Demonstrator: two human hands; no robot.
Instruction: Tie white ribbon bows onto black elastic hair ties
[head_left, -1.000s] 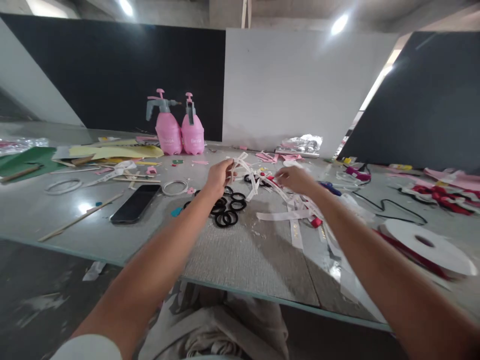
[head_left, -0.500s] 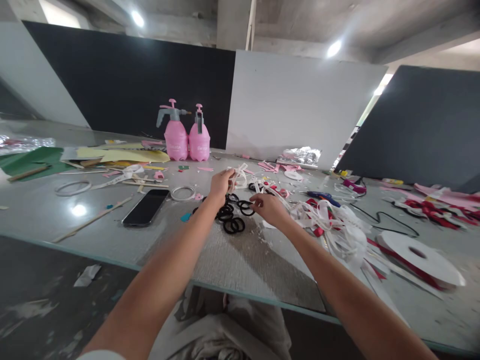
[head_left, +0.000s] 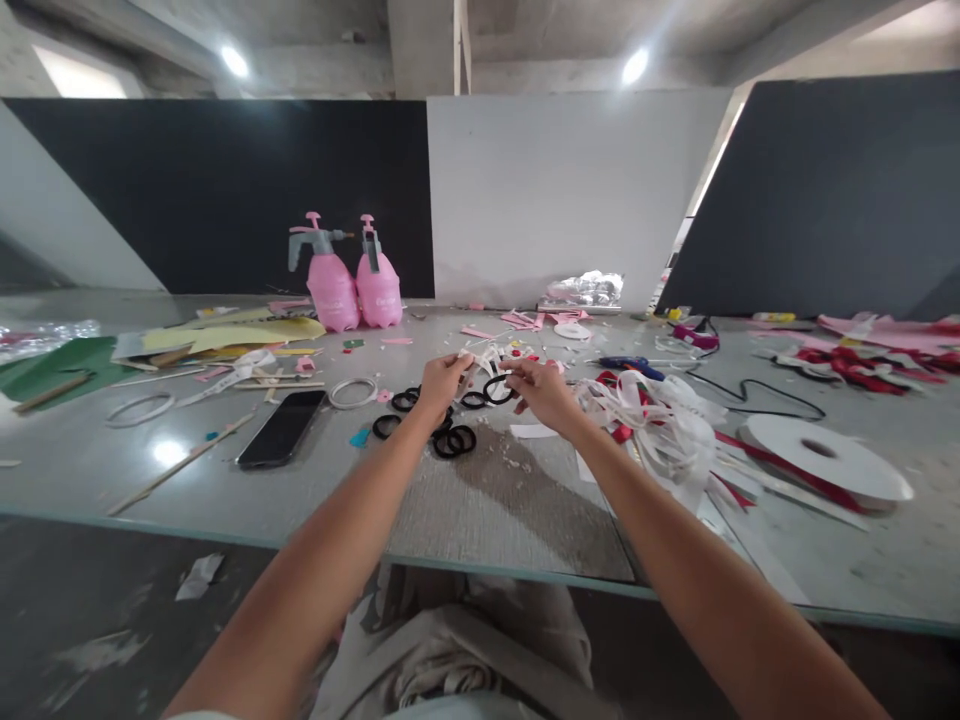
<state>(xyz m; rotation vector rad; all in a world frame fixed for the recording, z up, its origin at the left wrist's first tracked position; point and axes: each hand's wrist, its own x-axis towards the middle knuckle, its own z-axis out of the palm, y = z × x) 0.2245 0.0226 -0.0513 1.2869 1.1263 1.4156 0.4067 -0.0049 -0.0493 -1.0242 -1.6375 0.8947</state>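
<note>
Dark and pale panels (head_left: 577,190) stand behind your littered table (head_left: 517,530), with two pink spray bottles (head_left: 332,292) in front of the dark one. Your right hand (head_left: 546,392) has changed most: half a second ago it was reaching down at the loose rings; now its fingertips pinch one black ring (head_left: 487,390), raised near the other hand. Your left hand (head_left: 441,382) still pinches white ribbon (head_left: 486,357) — its exact folds are too small to make out. So ring and ribbon are now close together between your hands (whether they touch, I cannot tell). More black rings (head_left: 455,441) lie below — near the phone (head_left: 283,430) — and tangled ribbons (head_left: 679,425) sit by your right forearm.
</note>
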